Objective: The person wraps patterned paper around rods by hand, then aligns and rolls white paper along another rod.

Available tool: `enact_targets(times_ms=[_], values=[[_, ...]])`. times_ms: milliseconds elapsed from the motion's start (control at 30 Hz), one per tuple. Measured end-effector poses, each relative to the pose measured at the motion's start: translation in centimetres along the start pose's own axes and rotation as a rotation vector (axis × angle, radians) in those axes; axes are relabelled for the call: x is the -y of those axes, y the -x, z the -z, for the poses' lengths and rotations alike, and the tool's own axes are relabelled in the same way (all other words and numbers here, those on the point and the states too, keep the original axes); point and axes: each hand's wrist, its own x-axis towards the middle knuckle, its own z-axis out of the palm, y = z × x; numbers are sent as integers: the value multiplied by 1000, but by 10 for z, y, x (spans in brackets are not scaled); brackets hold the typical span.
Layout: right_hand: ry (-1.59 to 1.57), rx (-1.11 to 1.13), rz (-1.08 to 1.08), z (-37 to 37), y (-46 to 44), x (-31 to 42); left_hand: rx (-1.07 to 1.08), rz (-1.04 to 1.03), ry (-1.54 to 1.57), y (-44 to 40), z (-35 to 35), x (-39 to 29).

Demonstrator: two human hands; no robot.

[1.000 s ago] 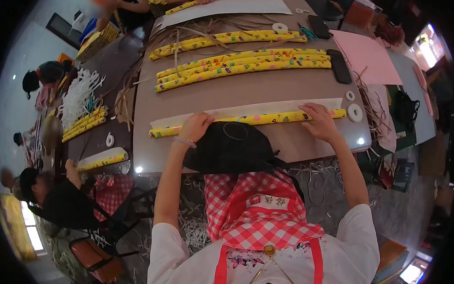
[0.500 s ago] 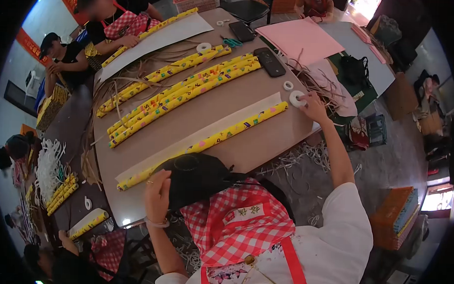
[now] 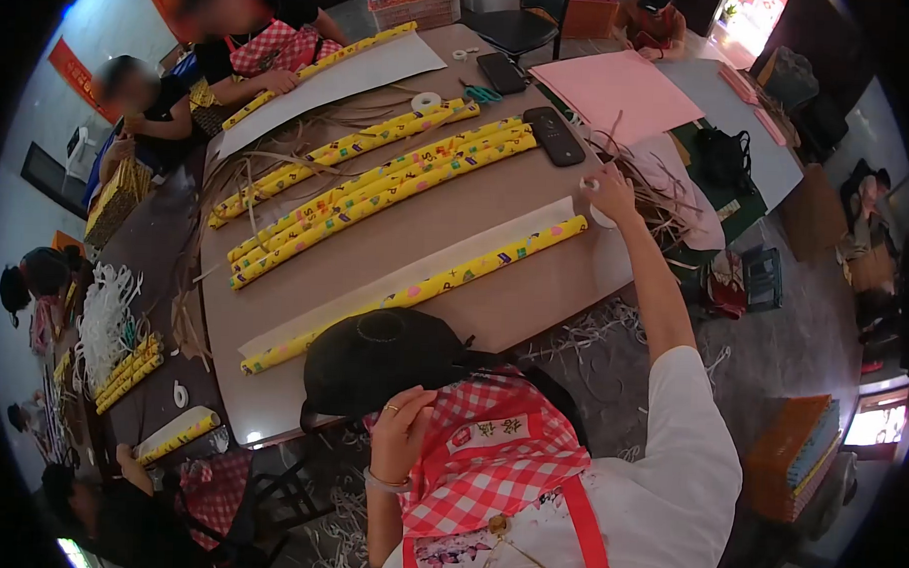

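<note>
- We log the table (image 3: pixel 504 306) first: it carries everything in reach, its near edge slanting up to the right.
- We see a red checked apron (image 3: pixel 468 465) on the wearer, with a black cap (image 3: pixel 377 356) between it and the table edge.
- Beyond, three yellow tubes (image 3: pixel 387 199) lie side by side, roughly parallel to the nearest one.
- The key piece for us is the near yellow tube (image 3: pixel 414 293), flat on the table; its long axis climbs from lower left to upper right, and a pale paper strip (image 3: pixel 526 230) shows along its far side.
- The right hand (image 3: pixel 612 196) is nearer — just off the tube's right end, so the tube runs away leftward and toward the wearer from those fingers. It's not touching the tube.
- The left hand (image 3: pixel 401 430) sits over the apron, cap between it and the tube. Fingers loosely bent, nothing seen in them; we can't tell if they pinch cloth.
- Smallest: a large white tape roll (image 3: pixel 604 220), partly under the right hand, and a small white roll (image 3: pixel 590 186) at its fingertips — we can't tell whether the fingers have closed on either.
</note>
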Motion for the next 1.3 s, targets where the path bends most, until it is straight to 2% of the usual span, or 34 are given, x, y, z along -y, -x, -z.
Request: enact_targets(times_ms=[67, 100, 167, 200, 267, 333, 400, 433, 500, 533, 600, 633, 667, 700, 733, 800, 867, 900, 1000, 1033, 1300], values=[[84, 62, -77, -15, -16, 5, 3, -127, -66, 1, -2, 5], [77, 60, -53, -21, -22, 3, -25, -99, -36, 3, -2, 4], [-266, 51, -103, -15, -20, 18, -75, -67, -54, 6, 3, 3], [-227, 10, -22, -15, -19, 18, -98, -42, -65, 8, 4, 1], [24, -43, -89, -18, -16, 13, -77, -33, -45, 8, 4, -4], [93, -11, -123, -18, -10, 12, -41, -92, -42, 6, 6, -3], [376, 78, -109, -30, -12, 2, -53, -136, -34, 4, 2, 1], [357, 161, -63, -34, -15, -3, -52, -175, -20, 4, 1, 1], [124, -39, 86, -17, 0, 27, -91, -186, 3, 3, -1, -4], [-149, -104, 216, -18, -3, 41, -116, -210, 25, -1, 0, -6], [-588, -135, 495, 4, 23, 103, -183, -132, 99, -5, 0, -14], [-768, 181, 298, 48, 60, 159, -200, -72, 158, -7, 2, -21], [-871, 311, 336, 60, 92, 187, -297, -173, 103, -13, 1, -22], [-903, 378, 534, 80, 122, 220, -314, -170, 93, -18, 3, -26], [-764, 366, 745, 92, 149, 244, -391, -136, 128, -21, 6, -33], [-971, 582, 773, 83, 187, 269, -460, -47, 214, -19, 10, -36], [-733, 718, 684, 81, 212, 283, -427, -31, 203, -7, 12, -23], [-881, 591, 764, 74, 219, 290, -384, -16, 191, -1, 12, -16], [-921, 541, 765, 68, 234, 301, -422, 76, 199, 18, 15, -12], [-906, 560, 740, 63, 239, 303, -438, 147, 225, 22, 15, -11], [-914, 593, 796, 65, 247, 310, -446, 279, 365, 41, 9, 16]])
